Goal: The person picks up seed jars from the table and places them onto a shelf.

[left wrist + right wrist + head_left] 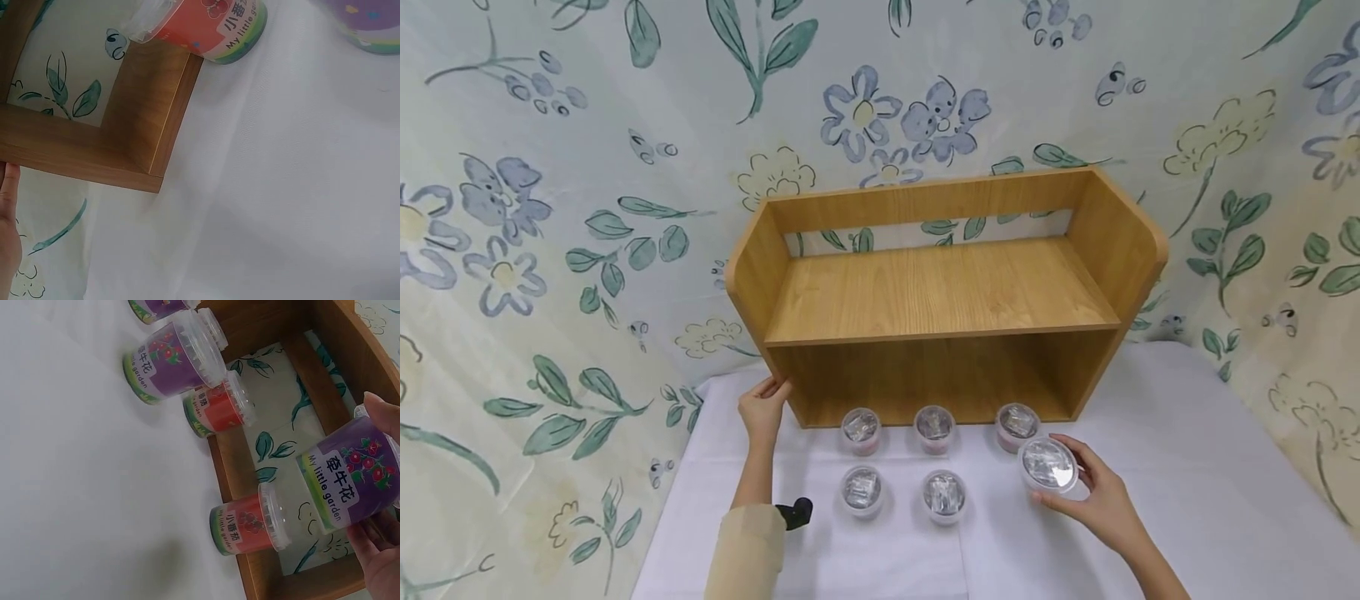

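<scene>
So the right hand [1103, 502] has its thumb and fingers curled round a purple cup [350, 475] with a clear lid, and that one looks to be up off the table [1157, 433], just to the right of the other cups. Label reads "My little garden" with red berries on it.

The left hand [762, 410] is at the lower left side of a wooden shelf unit [940, 287]. Those fingers aren't wrapped round anything; they're pretty straight, touching the outside of the left panel [81, 150].

Three red cups [250, 525] sit in a row just in front of the shelf unit, a bit apart from each other. Nearer the person there are two more purple cups [169, 359], in front of the left and middle red ones. They're all upright on white cloth, and from the head view you can see silvery stuff through the lids. There's a beige sleeve [747, 550] on the left arm, and floral fabric [647, 192] hangs behind it all.
</scene>
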`<state>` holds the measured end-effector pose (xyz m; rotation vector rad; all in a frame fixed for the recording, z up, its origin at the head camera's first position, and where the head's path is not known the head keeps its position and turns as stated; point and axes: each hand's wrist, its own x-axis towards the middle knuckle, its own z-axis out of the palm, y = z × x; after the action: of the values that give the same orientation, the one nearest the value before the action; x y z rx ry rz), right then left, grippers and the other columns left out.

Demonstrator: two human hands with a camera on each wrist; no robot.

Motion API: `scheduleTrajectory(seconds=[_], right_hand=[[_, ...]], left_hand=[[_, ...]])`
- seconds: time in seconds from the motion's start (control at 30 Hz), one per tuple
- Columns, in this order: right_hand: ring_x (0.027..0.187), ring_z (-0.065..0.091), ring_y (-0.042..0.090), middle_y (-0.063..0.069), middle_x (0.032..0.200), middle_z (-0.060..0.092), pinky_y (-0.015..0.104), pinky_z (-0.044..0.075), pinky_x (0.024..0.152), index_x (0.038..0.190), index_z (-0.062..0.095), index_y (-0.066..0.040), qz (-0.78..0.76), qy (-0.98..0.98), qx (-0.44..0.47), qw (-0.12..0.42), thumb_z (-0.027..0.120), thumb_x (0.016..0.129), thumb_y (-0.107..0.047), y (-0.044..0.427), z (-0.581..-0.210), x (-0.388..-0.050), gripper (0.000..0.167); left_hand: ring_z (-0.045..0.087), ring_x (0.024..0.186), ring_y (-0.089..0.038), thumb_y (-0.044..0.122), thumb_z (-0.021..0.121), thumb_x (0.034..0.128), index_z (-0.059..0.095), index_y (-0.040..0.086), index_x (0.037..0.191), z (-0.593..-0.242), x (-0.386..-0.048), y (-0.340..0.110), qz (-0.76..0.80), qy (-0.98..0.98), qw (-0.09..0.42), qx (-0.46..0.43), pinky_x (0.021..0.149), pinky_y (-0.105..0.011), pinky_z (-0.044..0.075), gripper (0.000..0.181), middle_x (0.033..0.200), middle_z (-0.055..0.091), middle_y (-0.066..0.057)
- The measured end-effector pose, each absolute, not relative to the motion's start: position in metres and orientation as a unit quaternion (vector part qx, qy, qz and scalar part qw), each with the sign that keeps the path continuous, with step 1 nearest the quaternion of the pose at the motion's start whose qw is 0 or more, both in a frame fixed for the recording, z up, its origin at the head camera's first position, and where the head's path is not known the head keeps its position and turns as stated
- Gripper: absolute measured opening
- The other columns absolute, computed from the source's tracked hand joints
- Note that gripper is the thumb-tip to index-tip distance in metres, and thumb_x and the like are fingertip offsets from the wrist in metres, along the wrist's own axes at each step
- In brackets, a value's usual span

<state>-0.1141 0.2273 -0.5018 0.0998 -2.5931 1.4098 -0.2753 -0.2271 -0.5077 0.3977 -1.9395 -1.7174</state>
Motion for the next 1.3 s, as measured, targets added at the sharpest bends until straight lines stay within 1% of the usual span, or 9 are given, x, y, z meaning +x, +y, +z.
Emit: scheduleTrajectory(seconds=[0.23, 0.4, 0.5, 0.6, 0.67, 0.83, 0.93, 1.1, 1.3], right_hand=[[0.104, 0.034, -0.019, 0.013, 0.127, 0.049, -0.004, 0.028, 0.083, 0.132, 0.043, -0.007, 0.475, -0.874, 0.049, 0.092, 0.084, 0.065, -0.024, 0.229, -0.488, -0.119, 0.080], [0.102, 0.034, -0.018, 0.014, 0.127, 0.048, -0.004, 0.027, 0.082, 0.132, 0.043, -0.007, 0.467, -0.879, 0.037, 0.089, 0.083, 0.067, -0.024, 0.235, -0.485, -0.121, 0.078], [0.102, 0.032, -0.018, 0.015, 0.129, 0.047, -0.004, 0.026, 0.082, 0.133, 0.042, -0.006, 0.467, -0.880, 0.029, 0.081, 0.082, 0.068, -0.024, 0.237, -0.484, -0.122, 0.078], [0.102, 0.031, -0.020, 0.016, 0.129, 0.047, -0.005, 0.025, 0.081, 0.133, 0.041, -0.006, 0.467, -0.881, 0.025, 0.073, 0.081, 0.069, -0.025, 0.238, -0.483, -0.123, 0.078], [0.102, 0.032, -0.020, 0.015, 0.129, 0.047, -0.004, 0.025, 0.081, 0.133, 0.041, -0.006, 0.470, -0.880, 0.028, 0.067, 0.081, 0.069, -0.024, 0.238, -0.482, -0.125, 0.077], [0.103, 0.036, -0.017, 0.013, 0.127, 0.047, -0.002, 0.028, 0.081, 0.133, 0.041, -0.005, 0.482, -0.874, 0.040, 0.050, 0.080, 0.071, -0.021, 0.237, -0.477, -0.127, 0.075], [0.103, 0.037, -0.017, 0.013, 0.126, 0.047, -0.001, 0.029, 0.081, 0.133, 0.041, -0.006, 0.486, -0.872, 0.041, 0.043, 0.079, 0.072, -0.020, 0.238, -0.473, -0.127, 0.074], [0.104, 0.035, -0.018, 0.009, 0.126, 0.045, -0.002, 0.028, 0.082, 0.133, 0.040, -0.005, 0.489, -0.870, 0.039, 0.039, 0.078, 0.073, -0.019, 0.240, -0.470, -0.127, 0.073], [0.104, 0.036, -0.018, 0.001, 0.124, 0.045, -0.002, 0.028, 0.083, 0.134, 0.040, -0.004, 0.494, -0.868, 0.050, 0.034, 0.077, 0.074, -0.018, 0.239, -0.466, -0.128, 0.071]], left_hand=[[0.062, 0.066, 0.007, 0.006, 0.077, 0.0702, 0.066, -0.009, 0.101, -0.511, -0.273, -0.232, -0.645, -0.710, 0.236, 0.153, 0.064, -0.012, 0.050, 0.036, 0.097, 0.064, -0.028], [0.063, 0.069, 0.003, 0.008, 0.079, 0.0692, 0.065, -0.009, 0.104, -0.512, -0.272, -0.236, -0.655, -0.707, 0.217, 0.153, 0.065, -0.014, 0.051, 0.041, 0.098, 0.064, -0.027], [0.064, 0.069, 0.001, 0.009, 0.080, 0.0683, 0.066, -0.008, 0.103, -0.511, -0.274, -0.236, -0.658, -0.705, 0.216, 0.153, 0.066, -0.015, 0.052, 0.042, 0.098, 0.065, -0.025], [0.064, 0.069, 0.000, 0.009, 0.081, 0.0674, 0.066, -0.007, 0.103, -0.511, -0.275, -0.236, -0.663, -0.700, 0.217, 0.153, 0.066, -0.017, 0.052, 0.042, 0.096, 0.066, -0.023], [0.065, 0.070, 0.000, 0.009, 0.081, 0.0668, 0.067, -0.007, 0.102, -0.510, -0.276, -0.236, -0.668, -0.695, 0.219, 0.149, 0.067, -0.017, 0.052, 0.041, 0.093, 0.068, -0.019], [0.066, 0.073, -0.004, 0.011, 0.083, 0.0646, 0.068, -0.007, 0.098, -0.510, -0.276, -0.233, -0.691, -0.671, 0.230, 0.141, 0.069, -0.019, 0.053, 0.041, 0.079, 0.070, -0.001], [0.065, 0.074, -0.006, 0.013, 0.085, 0.0633, 0.069, -0.005, 0.096, -0.509, -0.274, -0.228, -0.706, -0.650, 0.238, 0.150, 0.069, -0.019, 0.053, 0.041, 0.074, 0.068, 0.006], [0.062, 0.079, -0.009, 0.015, 0.083, 0.0668, 0.068, -0.001, 0.098, -0.504, -0.275, -0.215, -0.736, -0.609, 0.248, 0.159, 0.074, -0.019, 0.050, 0.038, 0.079, 0.067, 0.007], [0.061, 0.079, -0.011, 0.008, 0.080, 0.0678, 0.070, 0.000, 0.094, -0.504, -0.277, -0.211, -0.751, -0.574, 0.268, 0.185, 0.074, -0.021, 0.049, 0.029, 0.078, 0.067, 0.005]])
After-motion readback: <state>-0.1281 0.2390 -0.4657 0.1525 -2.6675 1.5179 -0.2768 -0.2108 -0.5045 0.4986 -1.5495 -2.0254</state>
